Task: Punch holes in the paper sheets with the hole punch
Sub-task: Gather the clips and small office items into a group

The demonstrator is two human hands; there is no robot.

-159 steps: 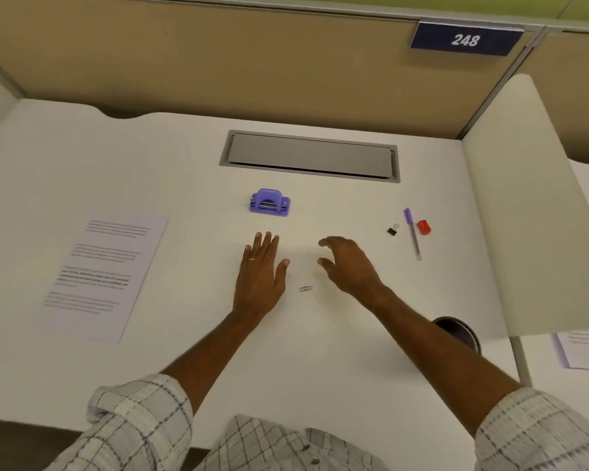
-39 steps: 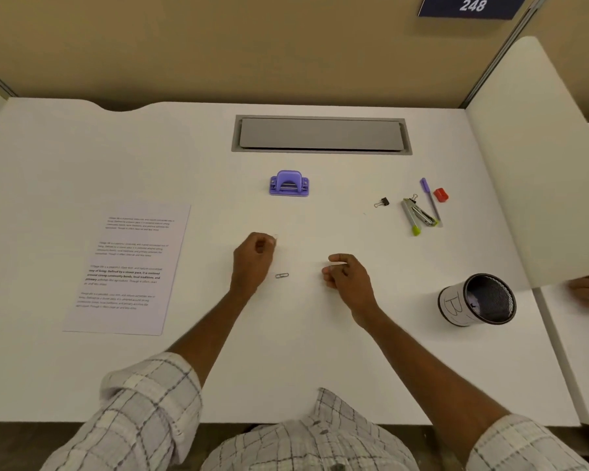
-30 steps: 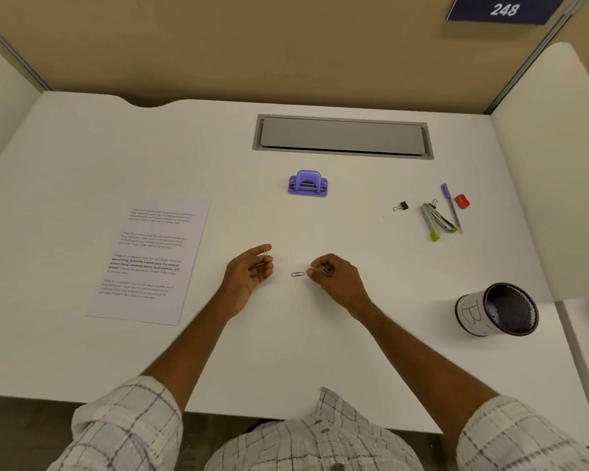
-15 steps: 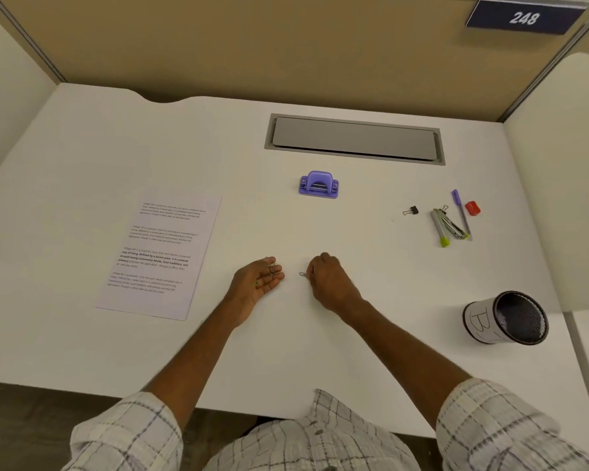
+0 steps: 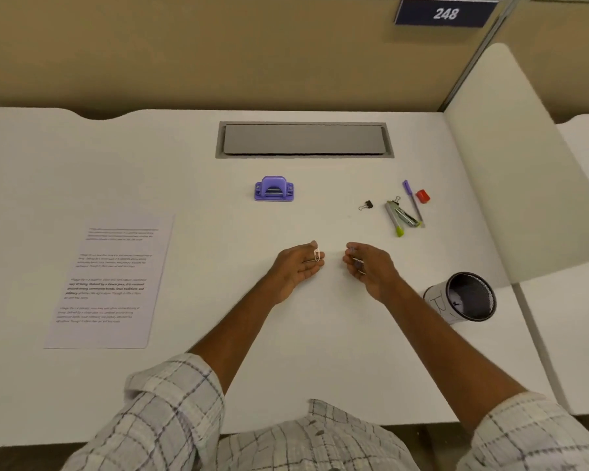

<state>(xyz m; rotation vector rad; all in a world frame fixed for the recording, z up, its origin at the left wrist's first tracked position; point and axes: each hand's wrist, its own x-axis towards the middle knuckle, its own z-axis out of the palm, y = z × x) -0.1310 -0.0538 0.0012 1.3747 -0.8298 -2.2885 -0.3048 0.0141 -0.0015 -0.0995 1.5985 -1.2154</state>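
My right hand (image 5: 366,265) has lifted the clip off the desk (image 5: 198,368); what it pinches is blurred. Left hand (image 5: 298,266) holds a white clip (image 5: 317,254). Punch (image 5: 274,189) at twelve o'clock, paper (image 5: 111,283) at nine.

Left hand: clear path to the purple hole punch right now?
Probably yes. Bare desk lies between the left hand and the hole punch, but a paper clip sits in its fingers.
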